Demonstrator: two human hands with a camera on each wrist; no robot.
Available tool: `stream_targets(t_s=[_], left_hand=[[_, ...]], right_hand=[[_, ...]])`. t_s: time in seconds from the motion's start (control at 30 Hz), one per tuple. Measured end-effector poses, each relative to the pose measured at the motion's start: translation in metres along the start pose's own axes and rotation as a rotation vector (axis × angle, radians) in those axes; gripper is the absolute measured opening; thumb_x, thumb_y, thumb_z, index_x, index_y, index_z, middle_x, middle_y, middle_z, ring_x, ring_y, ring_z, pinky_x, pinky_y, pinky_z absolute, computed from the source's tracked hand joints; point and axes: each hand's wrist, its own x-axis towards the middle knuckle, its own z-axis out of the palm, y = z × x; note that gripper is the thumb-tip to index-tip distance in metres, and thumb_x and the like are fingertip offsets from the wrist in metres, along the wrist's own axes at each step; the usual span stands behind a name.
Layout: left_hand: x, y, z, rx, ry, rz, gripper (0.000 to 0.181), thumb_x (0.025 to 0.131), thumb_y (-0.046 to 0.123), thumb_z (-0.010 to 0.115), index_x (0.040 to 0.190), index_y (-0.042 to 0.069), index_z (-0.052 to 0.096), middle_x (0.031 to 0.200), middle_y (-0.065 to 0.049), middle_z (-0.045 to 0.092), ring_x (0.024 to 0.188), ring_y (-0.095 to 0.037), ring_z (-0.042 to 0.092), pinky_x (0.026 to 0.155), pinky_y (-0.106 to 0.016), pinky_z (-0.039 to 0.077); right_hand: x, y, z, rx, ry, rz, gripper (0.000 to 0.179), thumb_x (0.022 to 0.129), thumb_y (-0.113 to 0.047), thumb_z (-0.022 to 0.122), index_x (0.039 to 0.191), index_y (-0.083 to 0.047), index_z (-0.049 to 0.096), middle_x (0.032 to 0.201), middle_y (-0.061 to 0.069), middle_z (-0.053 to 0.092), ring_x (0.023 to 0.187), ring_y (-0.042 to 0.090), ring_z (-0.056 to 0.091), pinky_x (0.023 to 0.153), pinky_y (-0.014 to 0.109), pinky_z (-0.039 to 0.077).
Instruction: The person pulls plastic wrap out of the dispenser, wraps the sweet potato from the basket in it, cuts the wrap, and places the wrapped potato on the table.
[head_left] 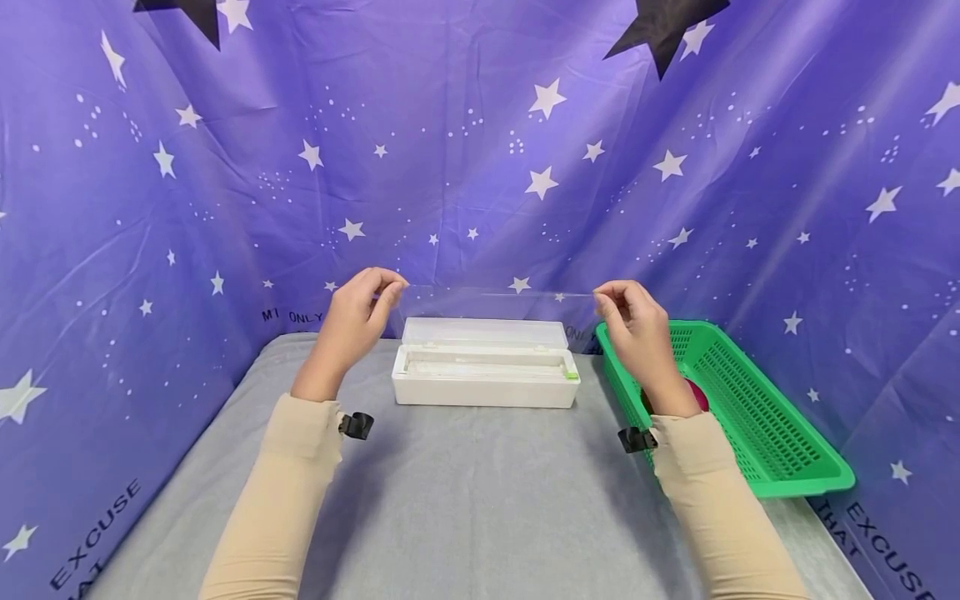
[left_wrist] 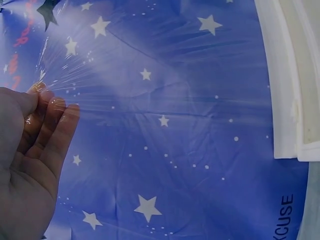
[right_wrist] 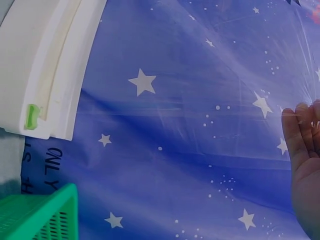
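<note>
Between my raised hands stretches a clear sheet of plastic wrap (head_left: pixel 495 292), nearly invisible against the curtain. Its left corner is pinched between thumb and fingers of my left hand (head_left: pixel 358 312), and creases fan out from that grip in the left wrist view. My right hand (head_left: pixel 637 327) pinches the opposite corner. Below and between the hands, a white plastic wrap dispenser box (head_left: pixel 483 393) sits on the table with its lid (head_left: pixel 483 333) raised at the back. A small green slider (head_left: pixel 572 375) shows at the box's right end.
A green perforated basket (head_left: pixel 780 417) stands to the right, partly behind the right forearm. Inside it lies a round dark red thing (head_left: pixel 699 395), mostly hidden by the wrist. Grey cloth (head_left: pixel 480 500) covers the table, and a purple star-printed curtain (head_left: pixel 450 192) hangs around it.
</note>
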Motion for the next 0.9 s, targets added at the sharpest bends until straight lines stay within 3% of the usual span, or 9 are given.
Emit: stream_targets(t_s=[0.4,0.7,0.9], left_hand=[[0.005,0.007,-0.01,0.021,0.005,0.031,0.018,0.104,0.015,0.055,0.107,0.002,0.066,0.089,-0.005,0.06,0.076,-0.015,0.051,0.067,-0.029,0.048],[0.001,0.013,-0.013,0.04,-0.007,0.074,0.015,0.104,0.013,0.056,0.106,0.002,0.066,0.087,-0.004,0.058,0.071,-0.014,0.046,0.062,-0.028,0.04],[0.0,0.017,-0.015,0.04,-0.002,0.086,0.015,0.104,0.013,0.057,0.106,0.003,0.067,0.086,-0.003,0.058,0.07,-0.014,0.045,0.061,-0.028,0.039]], right_hand=[[0.007,-0.011,-0.005,0.004,0.033,-0.017,0.009,0.097,0.001,0.063,0.105,0.003,0.066,0.091,0.01,0.063,0.078,0.005,0.055,0.064,0.014,0.042],[0.006,-0.046,-0.015,0.032,0.026,-0.028,0.007,0.095,0.01,0.06,0.102,0.01,0.063,0.087,0.017,0.061,0.076,0.005,0.054,0.066,0.013,0.041],[0.003,-0.029,-0.018,0.065,-0.01,-0.014,0.009,0.096,0.007,0.061,0.104,0.006,0.065,0.086,0.012,0.063,0.074,0.006,0.055,0.062,0.014,0.041]])
